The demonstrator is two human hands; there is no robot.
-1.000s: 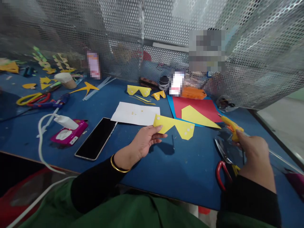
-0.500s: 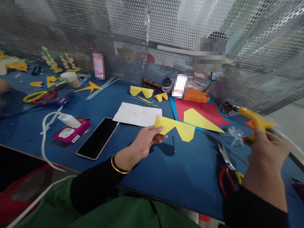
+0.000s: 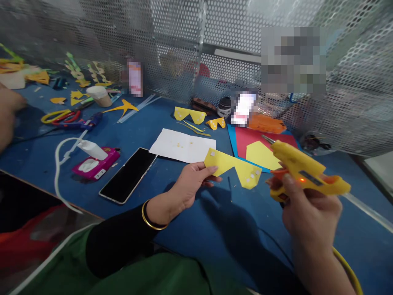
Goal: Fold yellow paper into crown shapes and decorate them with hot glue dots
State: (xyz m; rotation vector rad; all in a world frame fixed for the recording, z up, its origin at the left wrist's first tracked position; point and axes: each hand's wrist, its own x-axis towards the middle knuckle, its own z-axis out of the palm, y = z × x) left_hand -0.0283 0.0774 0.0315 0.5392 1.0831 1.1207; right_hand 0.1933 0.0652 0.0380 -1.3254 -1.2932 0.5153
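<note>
Between thumb and fingers, my left hand (image 3: 192,184) pinches the left end of a yellow paper cutout (image 3: 250,174) with a V-shaped notch and small white dots. My right hand (image 3: 307,209) is wrapped round the handle of a yellow hot glue gun (image 3: 302,166). Its orange light glows, and the nozzle points up and left, to the right of the cutout and apart from it. Behind the cutout lies a white paper sheet (image 3: 181,145) with small yellow bits on it. A similar yellow cutout (image 3: 190,116) and a smaller orange one (image 3: 215,123) sit farther back.
A dark-screened phone (image 3: 129,176) and a magenta power strip (image 3: 96,164) with a white plug lie at left. Red paper (image 3: 242,141) and yellow paper (image 3: 260,153) lie behind the glue gun. A blue glue gun (image 3: 89,121) and another person's hand (image 3: 9,114) are farther left.
My right hand has brought the glue gun leftward, nearer the cutout, and its nozzle now shows plainly. The left hand keeps its pinch on the cutout. The view has shifted slightly.
</note>
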